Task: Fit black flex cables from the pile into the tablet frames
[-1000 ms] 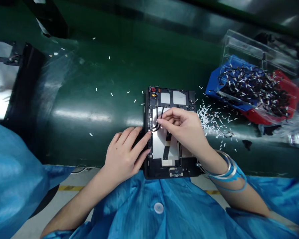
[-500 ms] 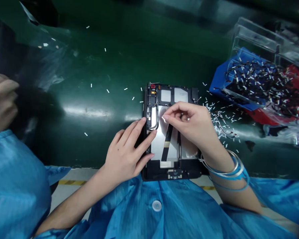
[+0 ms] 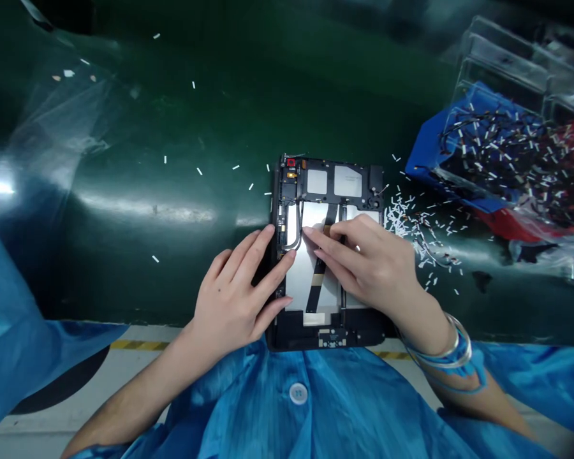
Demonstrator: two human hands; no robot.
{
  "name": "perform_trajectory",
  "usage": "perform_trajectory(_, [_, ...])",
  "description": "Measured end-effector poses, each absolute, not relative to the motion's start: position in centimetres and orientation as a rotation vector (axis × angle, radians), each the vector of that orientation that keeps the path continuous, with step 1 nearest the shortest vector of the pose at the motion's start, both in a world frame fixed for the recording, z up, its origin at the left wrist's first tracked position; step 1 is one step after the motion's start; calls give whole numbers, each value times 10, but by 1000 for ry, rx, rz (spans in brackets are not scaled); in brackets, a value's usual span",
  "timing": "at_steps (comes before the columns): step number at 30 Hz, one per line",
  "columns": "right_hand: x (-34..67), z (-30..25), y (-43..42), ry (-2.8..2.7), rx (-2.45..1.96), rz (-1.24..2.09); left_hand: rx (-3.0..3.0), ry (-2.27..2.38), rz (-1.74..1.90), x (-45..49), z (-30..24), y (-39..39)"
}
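Note:
An opened tablet [image 3: 351, 319] lies in front of me with its inner parts facing up. A thin black cable [image 3: 301, 223] runs down its left side and bends left near my fingers. My left hand [image 3: 242, 287] rests with spread fingers along the tablet's left edge, one fingertip at the cable's bend. My right hand [image 3: 370, 264] is over the middle of the tablet, its index fingertip touching down beside the cable. The thumb is apart from the index finger, and nothing shows between them. Below this hand, a black flat ribbon cable [image 3: 314, 296] is partly covered.
A blue bin [image 3: 423, 150] and a red bin [image 3: 502, 223] at right hold many thin black cables [image 3: 511, 153] with white tabs. Small white strips [image 3: 397, 217] lie heaped beside the tablet and scattered over the green table [image 3: 210, 223]. A co-worker's blue sleeve [image 3: 9, 331] is at left.
My right hand has gone from a pinch holding a small white piece to a straightened index finger by the thin cable. My left hand stays on the tablet's edge. The co-worker's hand left view.

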State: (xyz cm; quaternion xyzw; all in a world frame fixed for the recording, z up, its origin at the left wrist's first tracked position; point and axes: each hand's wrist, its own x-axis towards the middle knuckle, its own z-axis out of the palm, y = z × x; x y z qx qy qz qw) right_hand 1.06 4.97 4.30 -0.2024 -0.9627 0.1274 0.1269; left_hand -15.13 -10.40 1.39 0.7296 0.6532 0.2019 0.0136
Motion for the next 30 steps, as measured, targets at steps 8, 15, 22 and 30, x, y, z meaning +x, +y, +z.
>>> perform_trajectory(8, [11, 36, 52, -2814, -303, -65, 2255, 2020, 636, -151, 15, -104])
perform_trajectory(15, [-1, 32, 61, -2849, -490, -73, 2240, 2011, 651, -151, 13, -104])
perform_trajectory(22, [50, 50, 34, -2537, -1101, -78, 1918, 1967, 960, -152, 18, -117])
perform_trajectory(30, [77, 39, -7, -2434, -1490, 407, 1518, 2074, 1048, -110, 18, -145])
